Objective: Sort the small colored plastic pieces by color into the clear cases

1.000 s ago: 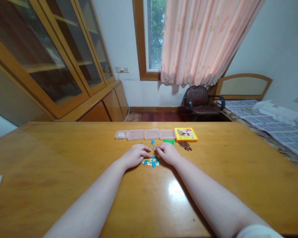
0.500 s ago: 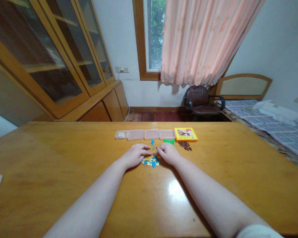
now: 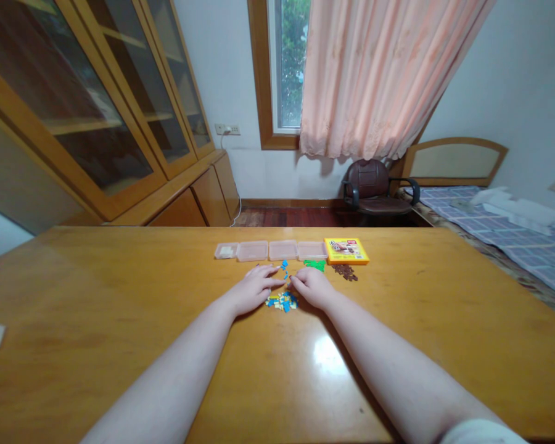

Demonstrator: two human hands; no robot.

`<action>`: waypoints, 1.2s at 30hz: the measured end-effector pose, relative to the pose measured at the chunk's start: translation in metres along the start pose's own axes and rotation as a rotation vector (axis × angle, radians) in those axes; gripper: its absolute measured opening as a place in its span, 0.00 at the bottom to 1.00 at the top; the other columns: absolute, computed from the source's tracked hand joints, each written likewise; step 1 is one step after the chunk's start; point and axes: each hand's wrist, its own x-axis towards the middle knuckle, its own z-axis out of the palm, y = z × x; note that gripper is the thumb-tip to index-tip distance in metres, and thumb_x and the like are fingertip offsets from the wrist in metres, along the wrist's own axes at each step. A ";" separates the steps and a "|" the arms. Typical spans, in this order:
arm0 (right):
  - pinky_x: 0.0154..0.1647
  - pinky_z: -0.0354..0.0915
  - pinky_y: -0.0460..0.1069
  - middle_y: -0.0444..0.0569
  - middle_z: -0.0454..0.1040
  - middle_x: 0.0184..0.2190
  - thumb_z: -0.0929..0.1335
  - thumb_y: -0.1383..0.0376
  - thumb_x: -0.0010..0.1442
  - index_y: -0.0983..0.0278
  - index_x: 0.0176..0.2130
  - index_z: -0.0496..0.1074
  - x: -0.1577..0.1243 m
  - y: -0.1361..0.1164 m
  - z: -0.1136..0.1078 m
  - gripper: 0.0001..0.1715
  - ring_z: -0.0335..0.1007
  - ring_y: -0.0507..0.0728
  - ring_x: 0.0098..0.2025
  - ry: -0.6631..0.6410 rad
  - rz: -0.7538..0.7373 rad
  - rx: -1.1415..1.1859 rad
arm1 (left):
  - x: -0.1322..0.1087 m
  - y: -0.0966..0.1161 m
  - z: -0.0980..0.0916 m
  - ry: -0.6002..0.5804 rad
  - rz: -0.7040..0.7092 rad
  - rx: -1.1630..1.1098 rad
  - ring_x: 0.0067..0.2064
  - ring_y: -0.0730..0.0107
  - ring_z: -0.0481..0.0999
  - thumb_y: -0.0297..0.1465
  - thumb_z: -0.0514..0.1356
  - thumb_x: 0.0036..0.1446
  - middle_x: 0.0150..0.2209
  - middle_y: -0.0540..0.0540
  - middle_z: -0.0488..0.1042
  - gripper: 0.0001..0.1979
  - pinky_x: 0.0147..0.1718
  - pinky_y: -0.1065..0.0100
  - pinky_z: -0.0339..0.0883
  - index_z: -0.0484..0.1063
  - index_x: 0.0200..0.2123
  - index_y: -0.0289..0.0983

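Note:
A mixed pile of small blue, yellow and cream building bricks (image 3: 283, 302) lies on the table between my wrists. Just beyond it, a few loose blue bricks (image 3: 285, 265) form a small group. My left hand (image 3: 255, 288) rests at the left of the pile, its fingers stretched out and apart, the index tip pointing at the gap between the hands. My right hand (image 3: 311, 286) is curled, thumb and fingers drawn together close to that fingertip; whatever they pinch is too small to make out. Green bricks (image 3: 315, 265) lie just behind the right hand, and brown bricks (image 3: 345, 272) to its right.
A row of clear plastic trays (image 3: 253, 251) stands beyond the hands, with a yellow box (image 3: 346, 251) at its right end. The wooden table (image 3: 143, 271) spreads wide on both sides. A brown chair (image 3: 370, 188) stands past the far edge.
My right fingertips have shifted slightly left and down, nearer the left index fingertip. The left fingers have moved a little. The piles and trays stay where they were.

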 end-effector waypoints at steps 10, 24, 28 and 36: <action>0.31 0.52 0.46 0.47 0.72 0.24 0.59 0.64 0.66 0.65 0.25 0.74 0.001 -0.001 -0.001 0.23 0.63 0.52 0.28 0.044 0.037 -0.055 | -0.002 0.001 -0.001 -0.045 0.132 -0.058 0.64 0.58 0.57 0.24 0.56 0.55 0.64 0.51 0.60 0.23 0.63 0.48 0.46 0.73 0.51 0.53; 0.33 0.54 0.47 0.47 0.75 0.25 0.59 0.64 0.66 0.65 0.27 0.76 0.000 0.000 0.000 0.23 0.65 0.52 0.29 0.015 -0.023 -0.021 | -0.002 0.005 -0.007 0.003 0.065 -0.006 0.63 0.57 0.59 0.25 0.55 0.57 0.61 0.49 0.65 0.19 0.63 0.47 0.47 0.77 0.46 0.50; 0.33 0.54 0.47 0.48 0.76 0.26 0.59 0.61 0.67 0.65 0.27 0.76 0.000 0.001 0.002 0.24 0.66 0.52 0.30 0.026 0.000 -0.055 | -0.003 0.006 -0.011 0.024 0.040 0.017 0.62 0.56 0.61 0.25 0.56 0.57 0.60 0.47 0.66 0.17 0.62 0.47 0.49 0.78 0.44 0.48; 0.38 0.57 0.46 0.49 0.78 0.34 0.61 0.63 0.66 0.63 0.37 0.78 0.000 -0.003 -0.001 0.17 0.69 0.54 0.35 0.042 -0.053 -0.061 | -0.003 -0.003 -0.008 0.153 -0.037 0.129 0.60 0.56 0.63 0.23 0.55 0.54 0.56 0.46 0.70 0.17 0.62 0.46 0.49 0.79 0.41 0.46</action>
